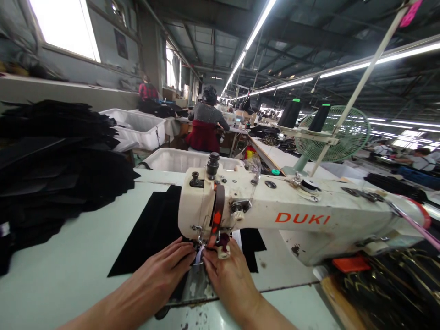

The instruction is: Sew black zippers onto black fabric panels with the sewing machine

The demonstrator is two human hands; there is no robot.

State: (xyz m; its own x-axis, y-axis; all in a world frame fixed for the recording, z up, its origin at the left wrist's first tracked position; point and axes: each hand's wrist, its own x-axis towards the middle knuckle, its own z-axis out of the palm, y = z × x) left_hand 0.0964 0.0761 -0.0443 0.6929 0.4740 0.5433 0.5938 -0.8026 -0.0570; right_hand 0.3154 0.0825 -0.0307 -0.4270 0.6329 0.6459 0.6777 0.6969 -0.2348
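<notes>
A white sewing machine (254, 201) marked DUKI stands in front of me, with a dark panel of black fabric (144, 238) under its head. My left hand (163, 266) lies on the fabric left of the needle, its fingers stretched out flat and their tips beside the presser foot. Close by on the right, my right hand (230, 275) has its thumb and forefinger closed at a narrow white strip (200, 255) by the foot. Its other fingers are partly hidden behind the machine head. The needle's tip cannot be made out.
Stacked black fabric pieces (62, 174) cover the table's left side. White plastic bins (192, 158) stand behind the machine. Black thread cones (289, 113) sit on a stand near a green fan (333, 133). Dark pieces with gold edging (392, 288) lie at right. A person (206, 119) sits ahead, facing away.
</notes>
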